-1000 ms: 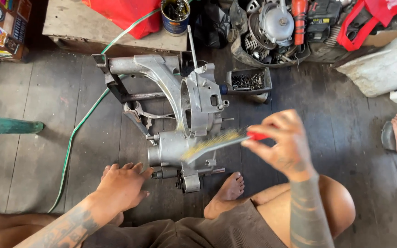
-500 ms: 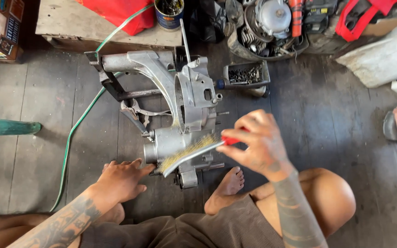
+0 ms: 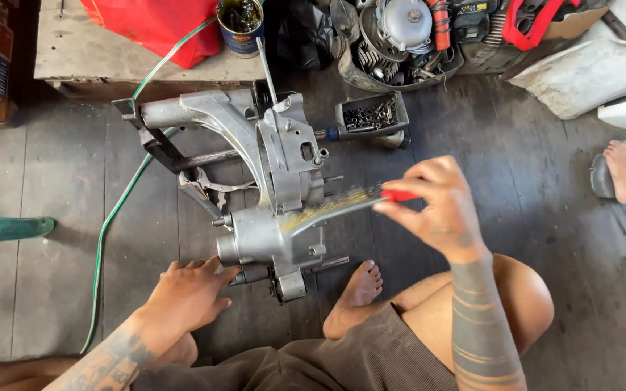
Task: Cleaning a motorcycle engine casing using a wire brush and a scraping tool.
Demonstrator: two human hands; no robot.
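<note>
Wire brush [image 3: 335,203] gripped in my right hand [image 3: 436,206], bristles on engine casing [image 3: 277,195]; my left hand [image 3: 186,293] open, braced at casing base on floor [image 3: 52,289].

The engine casing [image 3: 269,195] lies on the floor [image 3: 52,289] before the person. Behind it stand a bench [image 3: 74,51] bearing a can [image 3: 240,25], and, rightward, a tray of bolts [image 3: 371,116].

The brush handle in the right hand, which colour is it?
Red, clearest in the head view.
</note>
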